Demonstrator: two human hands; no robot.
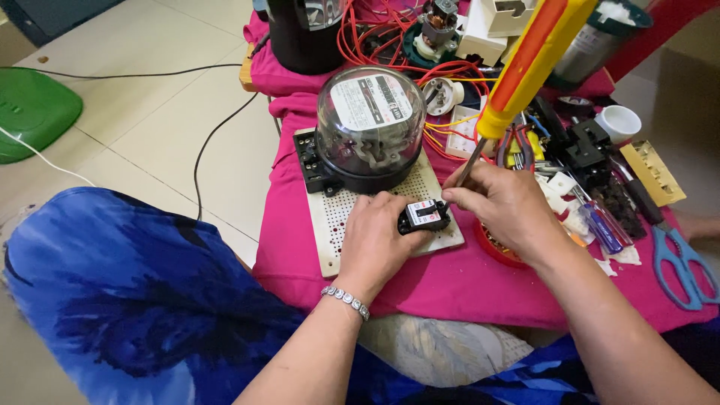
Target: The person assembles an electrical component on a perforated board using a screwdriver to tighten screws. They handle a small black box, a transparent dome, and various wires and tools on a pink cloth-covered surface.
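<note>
My left hand [376, 238] grips a small black breaker-like switch [424, 216] and presses it onto a white perforated board [335, 214]. My right hand [504, 206] pinches the metal shaft of a screwdriver with a yellow and orange handle [529, 64]; its tip meets the right side of the switch. A round electric meter under a clear dome [370, 124] stands on the far part of the same board, just beyond my hands.
The board lies on a pink cloth [450, 285] over a low table. To the right are blue scissors [682, 262], small screwdrivers [600, 221], a white cup [620, 122], a beige switch plate [652, 172] and red and yellow wires [450, 120]. A green lid [30, 112] lies on the tiled floor.
</note>
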